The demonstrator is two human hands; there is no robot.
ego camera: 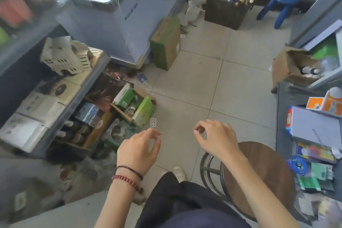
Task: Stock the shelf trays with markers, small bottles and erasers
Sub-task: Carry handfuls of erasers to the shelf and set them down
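Left hand (pixel 140 149), right hand (pixel 216 139) — loosely curled

We take this for a small shop, seen from its aisle. Left of the left hand (pixel 140 146), a metal shelf (pixel 77 98) carries rows of boxed goods (pixel 38 105). Right of the right hand (pixel 214 139), another shelf (pixel 283 126) holds packaged stationery (pixel 314 151). Beyond both hands, on the tiled floor (pixel 203 79), we see cardboard cartons (pixel 166 46), a chest freezer (pixel 114 29) and a basket of bottles (pixel 225 15).

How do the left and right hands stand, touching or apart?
Apart. The head view shows bare floor tile between the left hand and the right hand.
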